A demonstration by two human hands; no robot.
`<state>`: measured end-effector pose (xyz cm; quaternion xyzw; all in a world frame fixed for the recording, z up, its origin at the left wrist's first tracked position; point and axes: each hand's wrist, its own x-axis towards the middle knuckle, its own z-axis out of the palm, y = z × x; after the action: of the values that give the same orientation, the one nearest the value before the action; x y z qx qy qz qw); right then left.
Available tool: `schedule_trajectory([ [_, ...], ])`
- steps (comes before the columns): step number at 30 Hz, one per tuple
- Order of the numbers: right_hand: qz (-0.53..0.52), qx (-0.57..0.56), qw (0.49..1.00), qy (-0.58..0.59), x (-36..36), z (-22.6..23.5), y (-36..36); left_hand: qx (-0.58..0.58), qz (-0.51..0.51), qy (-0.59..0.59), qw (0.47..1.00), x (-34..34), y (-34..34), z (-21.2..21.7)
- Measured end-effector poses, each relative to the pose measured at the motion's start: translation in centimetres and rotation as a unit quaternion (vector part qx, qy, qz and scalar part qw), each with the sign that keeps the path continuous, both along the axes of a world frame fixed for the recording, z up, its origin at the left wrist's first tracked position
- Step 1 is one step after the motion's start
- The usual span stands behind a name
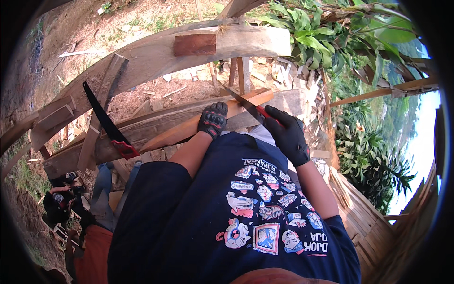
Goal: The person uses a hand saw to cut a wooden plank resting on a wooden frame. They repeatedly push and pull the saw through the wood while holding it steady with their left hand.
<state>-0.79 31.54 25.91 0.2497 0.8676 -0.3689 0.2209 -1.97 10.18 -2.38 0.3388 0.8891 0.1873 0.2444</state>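
My right hand [287, 131], in a black glove, is closed round the red handle of a hand saw [247, 105]. Its blade slants up and to the left, lying across a reddish-brown wooden board [182, 127] near the board's right end. My left hand [213, 119], in a black glove with red marks, grips that board left of the blade, fingers curled over it. The board rests along a grey wooden beam [106, 150]. Farther left, a second hand saw [108, 124] with a black blade and red handle leans across the beam; no hand touches it.
A thick curved timber [151, 56] spans the far side, carrying a short red-brown wood block [195, 44]. A narrow plank [101, 111] crosses at the left. Offcuts [283, 75] litter the ground. At lower left is another person in an orange garment [93, 255]. Leafy plants [312, 35] stand at right.
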Motion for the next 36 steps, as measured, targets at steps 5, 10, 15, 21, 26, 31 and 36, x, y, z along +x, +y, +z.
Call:
schedule_trajectory([
  [5,-0.007,-0.01,1.0,-0.024,-3.6,-0.2,0.0,-0.013,0.002,0.019,1.0,0.6,-0.2,-0.8],
  [10,-0.02,0.019,0.999,0.026,-1.2,-2.4,-2.3,-0.003,0.009,0.029,1.0,0.9,-0.4,-1.1],
  [15,0.003,0.02,0.999,0.04,0.6,-5.0,-2.4,-0.021,0.002,-0.008,1.0,-0.8,0.3,-0.1],
  [21,-0.008,0.011,0.999,0.051,-1.4,-5.6,-1.3,-0.026,-0.002,0.006,1.0,1.1,-0.5,-1.6],
  [26,-0.023,0.002,0.999,0.031,-1.4,-5.4,0.6,-0.058,-0.007,-0.044,0.997,0.2,0.0,0.2],
  [31,0.01,0.006,1.0,0.028,3.9,-5.0,-1.3,-0.051,0.014,-0.03,0.998,-0.5,0.2,1.1],
  [36,-0.101,-0.065,0.993,0.022,9.2,-7.0,-0.2,-0.023,0.024,0.006,0.999,-0.4,0.1,1.0],
])
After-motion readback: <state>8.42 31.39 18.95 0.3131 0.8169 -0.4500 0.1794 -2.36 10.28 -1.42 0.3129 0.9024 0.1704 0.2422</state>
